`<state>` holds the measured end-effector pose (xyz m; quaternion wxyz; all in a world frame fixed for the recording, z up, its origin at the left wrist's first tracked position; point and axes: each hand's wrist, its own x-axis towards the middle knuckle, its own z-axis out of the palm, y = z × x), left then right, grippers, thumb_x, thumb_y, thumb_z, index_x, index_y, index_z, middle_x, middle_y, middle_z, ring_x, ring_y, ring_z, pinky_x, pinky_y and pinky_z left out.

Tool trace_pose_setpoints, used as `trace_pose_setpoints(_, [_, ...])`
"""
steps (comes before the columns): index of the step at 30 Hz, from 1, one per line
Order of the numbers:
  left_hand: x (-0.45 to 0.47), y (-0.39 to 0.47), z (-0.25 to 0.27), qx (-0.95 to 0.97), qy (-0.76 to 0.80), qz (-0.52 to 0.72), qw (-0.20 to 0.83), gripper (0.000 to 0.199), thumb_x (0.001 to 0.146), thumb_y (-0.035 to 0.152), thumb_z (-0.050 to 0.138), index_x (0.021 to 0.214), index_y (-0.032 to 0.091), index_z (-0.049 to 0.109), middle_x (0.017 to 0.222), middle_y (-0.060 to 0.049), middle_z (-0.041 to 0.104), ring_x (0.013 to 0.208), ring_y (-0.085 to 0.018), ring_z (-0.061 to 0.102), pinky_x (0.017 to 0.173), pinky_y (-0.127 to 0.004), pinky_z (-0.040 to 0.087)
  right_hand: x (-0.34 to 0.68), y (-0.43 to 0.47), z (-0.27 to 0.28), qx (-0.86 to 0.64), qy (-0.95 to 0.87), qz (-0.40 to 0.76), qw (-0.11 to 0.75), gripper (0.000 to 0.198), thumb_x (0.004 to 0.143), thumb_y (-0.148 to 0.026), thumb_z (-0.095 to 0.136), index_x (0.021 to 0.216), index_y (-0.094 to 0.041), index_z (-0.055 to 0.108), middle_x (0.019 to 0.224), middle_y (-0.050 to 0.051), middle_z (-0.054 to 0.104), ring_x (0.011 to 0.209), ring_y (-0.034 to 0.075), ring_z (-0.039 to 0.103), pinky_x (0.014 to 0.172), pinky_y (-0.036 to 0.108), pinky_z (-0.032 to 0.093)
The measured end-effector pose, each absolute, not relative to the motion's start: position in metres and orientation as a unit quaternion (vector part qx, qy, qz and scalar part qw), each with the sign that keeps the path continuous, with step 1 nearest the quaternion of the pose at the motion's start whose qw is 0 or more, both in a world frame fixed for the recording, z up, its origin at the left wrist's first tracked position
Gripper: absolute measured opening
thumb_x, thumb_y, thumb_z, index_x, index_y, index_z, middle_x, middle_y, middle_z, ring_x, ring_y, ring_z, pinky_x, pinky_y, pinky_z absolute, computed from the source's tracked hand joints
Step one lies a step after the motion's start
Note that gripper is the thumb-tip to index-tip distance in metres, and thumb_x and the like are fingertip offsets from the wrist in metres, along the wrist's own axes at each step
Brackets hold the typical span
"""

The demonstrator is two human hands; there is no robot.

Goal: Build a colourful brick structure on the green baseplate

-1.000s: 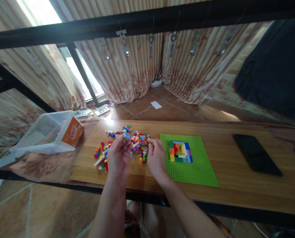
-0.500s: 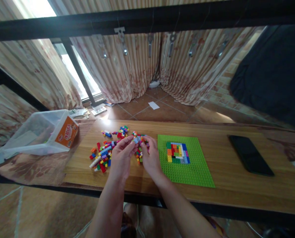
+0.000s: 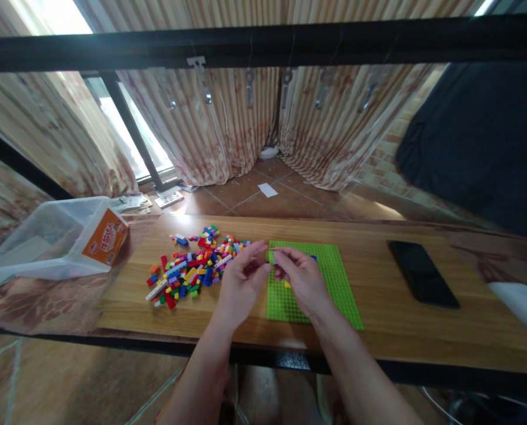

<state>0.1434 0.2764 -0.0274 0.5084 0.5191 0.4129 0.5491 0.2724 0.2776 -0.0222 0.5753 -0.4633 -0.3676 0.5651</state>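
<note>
Over the left edge of the green baseplate (image 3: 334, 304), my right hand (image 3: 305, 283) is closed in a pinch on a small toy brick, mostly hidden by the fingers; its colour is hard to make out. My left hand (image 3: 246, 280) is close beside it, thumb and fingers apart, with nothing visible between them. Most of the brick structure on the baseplate is behind my right hand, and only a blue brick (image 3: 314, 257) and a yellow brick (image 3: 287, 284) peek out. Left of my hands, many loose coloured bricks (image 3: 192, 274) lie in a pile on the wooden table.
A black phone (image 3: 423, 274) lies on the table (image 3: 379, 339) to the right. At the far left stands a clear plastic bin (image 3: 51, 236) with an orange label. A dark metal bar (image 3: 263, 47) with hanging hooks crosses above the table, in front of curtains.
Both hands have moved right, from the brick pile to the baseplate's left edge. My left fingers have parted from the light blue brick that was between the hands. The view has shifted slightly right.
</note>
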Motion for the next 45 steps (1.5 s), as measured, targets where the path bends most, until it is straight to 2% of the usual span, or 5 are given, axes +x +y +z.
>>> trace_pose_setpoints(4, [0.158,0.274,-0.022,0.486,0.427,0.518,0.56,0.021,0.075,0.032,0.072,0.087,0.015,0.07,0.077,-0.002,0.069,0.068,-0.012,0.06,0.064,-0.023,0.049,0.291,0.268,-0.027,-0.49,-0.401,0.514,0.578,0.021,0.07,-0.038,0.074,0.082,-0.02,0.07,0.067,-0.001,0.064,0.055,0.011,0.053,0.054,0.025,0.045])
trace_pose_setpoints(9, [0.175,0.271,-0.022,0.51,0.42,0.478,0.579,0.022,0.075,0.035,0.071,0.07,0.014,0.065,0.058,0.002,0.058,0.055,-0.009,0.051,0.055,-0.021,0.041,0.304,0.257,-0.033,-0.503,-0.443,0.484,0.563,0.017,0.075,-0.036,0.07,0.084,-0.021,0.071,0.076,0.001,0.068,0.062,0.013,0.058,0.058,0.026,0.049])
trace_pose_setpoints(27, [0.199,0.267,-0.035,0.46,0.374,0.478,0.648,0.028,0.074,0.039,0.074,0.075,0.012,0.068,0.065,-0.002,0.065,0.057,-0.01,0.057,0.058,-0.022,0.048,0.33,0.249,-0.046,-0.461,-0.37,0.55,0.59,0.025,0.07,-0.041,0.077,0.083,-0.02,0.073,0.065,-0.002,0.064,0.056,0.01,0.053,0.054,0.024,0.047])
trace_pose_setpoints(33, [0.198,0.268,-0.03,0.355,0.355,0.502,0.704,0.032,0.064,0.039,0.082,0.078,0.014,0.067,0.07,0.001,0.063,0.057,-0.009,0.058,0.062,-0.024,0.052,0.333,0.248,-0.036,-0.434,-0.318,0.588,0.604,0.028,0.07,-0.041,0.078,0.09,-0.022,0.075,0.073,-0.001,0.067,0.06,0.009,0.054,0.059,0.024,0.05])
trace_pose_setpoints(45, [0.183,0.281,-0.034,0.346,0.522,0.517,0.584,0.034,0.063,0.043,0.077,0.072,0.013,0.064,0.063,0.003,0.057,0.054,-0.008,0.055,0.056,-0.022,0.048,0.37,0.262,-0.053,-0.621,-0.62,0.217,0.428,0.026,0.086,-0.03,0.054,0.106,-0.019,0.068,0.102,0.009,0.069,0.09,0.021,0.064,0.084,0.04,0.051])
